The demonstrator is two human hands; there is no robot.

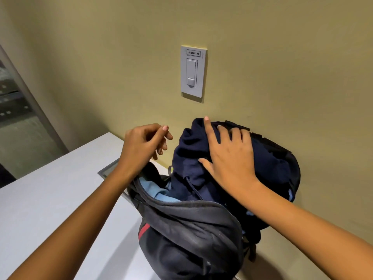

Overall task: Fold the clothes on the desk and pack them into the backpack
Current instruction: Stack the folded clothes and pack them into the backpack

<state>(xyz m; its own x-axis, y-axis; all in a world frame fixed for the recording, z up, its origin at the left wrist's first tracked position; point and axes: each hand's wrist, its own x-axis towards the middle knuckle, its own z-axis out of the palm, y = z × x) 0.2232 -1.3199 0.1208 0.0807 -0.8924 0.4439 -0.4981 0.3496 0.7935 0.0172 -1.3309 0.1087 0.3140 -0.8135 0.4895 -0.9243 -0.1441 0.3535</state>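
Two hands up: right hand (228, 156) is pressing flat on navy fabric hoodie (189, 156) in dark grey backpack (191, 229) below it; left hand (141, 146) is hovering alongside, loosely curled, empty

Backpack (191, 229): plain charcoal grey outer fabric, paler along the creases, with the rear shell by the wall near black. One short red stripe (144, 231) sits on its left side. Upper garment (191, 158) in the opening: solid navy blue, no print, with a drawcord (192, 187) of the same navy. Lower garment (156, 191): plain light blue. A similar light blue patch shows at the backpack's right edge; lining or cloth, cannot tell. Desk (50, 195): plain white, greyer in shadow. Desk insert (106, 170): grey frame. Wall (282, 67): flat yellowish tan, unpatterned. Switch plate (193, 71): pale grey. Its label (193, 53): light with dark lettering. Window frame (34, 110): grey.
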